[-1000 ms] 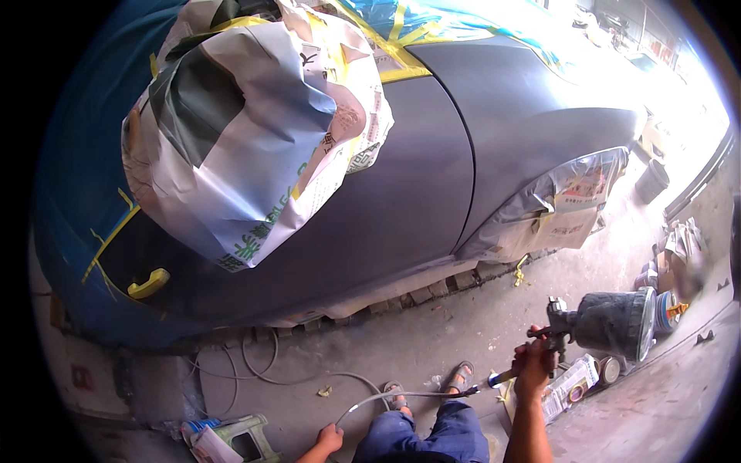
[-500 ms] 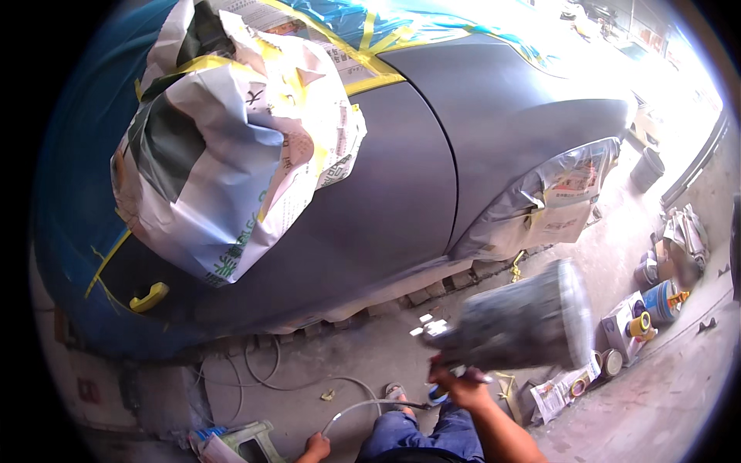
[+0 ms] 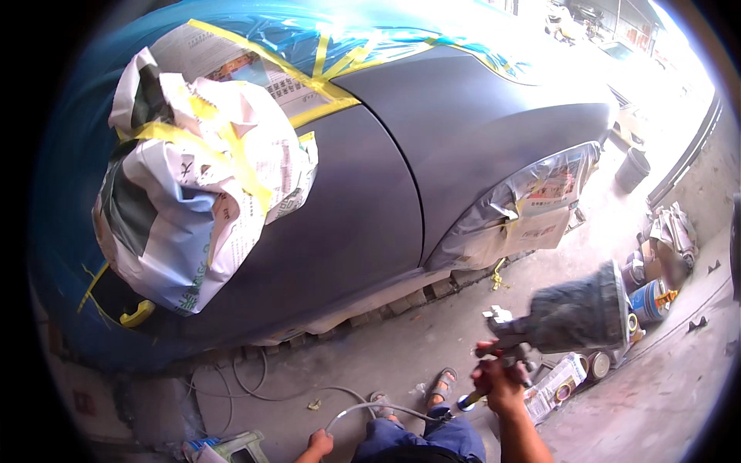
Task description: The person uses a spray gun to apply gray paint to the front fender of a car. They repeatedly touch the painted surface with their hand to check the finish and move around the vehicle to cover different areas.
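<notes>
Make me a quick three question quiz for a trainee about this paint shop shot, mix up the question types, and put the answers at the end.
1. True or false: the right hand holds a spray gun with a cup on top.
2. The side mirror of the grey car is wrapped in: A) bare plastic film only, B) newspaper and yellow tape, C) a cloth bag.
3. Fill in: the left hand holds the grey ____ that runs to the gun.

Key
1. True.
2. B.
3. Hose.
</notes>
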The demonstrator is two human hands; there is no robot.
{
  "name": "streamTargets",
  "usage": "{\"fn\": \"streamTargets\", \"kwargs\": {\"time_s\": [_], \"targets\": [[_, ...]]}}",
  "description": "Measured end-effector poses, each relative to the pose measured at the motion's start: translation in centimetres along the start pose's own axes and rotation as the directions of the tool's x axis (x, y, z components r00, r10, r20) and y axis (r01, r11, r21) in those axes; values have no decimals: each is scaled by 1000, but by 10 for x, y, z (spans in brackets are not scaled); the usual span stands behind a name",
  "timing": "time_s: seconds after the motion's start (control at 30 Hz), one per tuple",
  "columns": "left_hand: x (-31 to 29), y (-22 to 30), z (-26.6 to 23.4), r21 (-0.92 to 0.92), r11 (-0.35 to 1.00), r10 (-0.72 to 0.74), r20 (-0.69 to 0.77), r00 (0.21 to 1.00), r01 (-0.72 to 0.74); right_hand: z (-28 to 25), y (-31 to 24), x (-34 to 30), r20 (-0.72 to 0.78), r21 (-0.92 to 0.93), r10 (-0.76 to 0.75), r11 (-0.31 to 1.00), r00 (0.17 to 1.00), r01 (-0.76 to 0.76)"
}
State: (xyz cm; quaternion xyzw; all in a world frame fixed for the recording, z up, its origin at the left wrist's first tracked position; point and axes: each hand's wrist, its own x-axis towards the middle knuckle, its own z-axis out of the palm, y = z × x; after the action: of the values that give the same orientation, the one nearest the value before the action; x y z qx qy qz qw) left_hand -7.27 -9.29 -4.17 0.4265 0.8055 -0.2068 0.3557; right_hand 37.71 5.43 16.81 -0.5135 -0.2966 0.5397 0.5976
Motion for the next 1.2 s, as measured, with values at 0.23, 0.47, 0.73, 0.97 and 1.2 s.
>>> {"fn": "streamTargets", "kwargs": {"time_s": [0.23,0.47,0.73,0.97,1.2], "targets": [[-12,32,-3,-34,999,7,-21,1000,-8,21,-40,48,373,-90,42,996,927,-9],[-22,63,6,-88,996,-29,9,1000,30,-67,-52,55,-421,161,173,980,890,-114],[-10,71,21,-59,998,-33,0,999,33,-71,-76,55,-367,93,170,985,914,-146],[32,85,20,-53,989,139,-39,990,-141,-13,-77,60,237,-505,-25,851,971,145],[62,103,-20,-76,976,199,-40,979,-202,37,-96,45,284,-465,83,883,955,61]]}}
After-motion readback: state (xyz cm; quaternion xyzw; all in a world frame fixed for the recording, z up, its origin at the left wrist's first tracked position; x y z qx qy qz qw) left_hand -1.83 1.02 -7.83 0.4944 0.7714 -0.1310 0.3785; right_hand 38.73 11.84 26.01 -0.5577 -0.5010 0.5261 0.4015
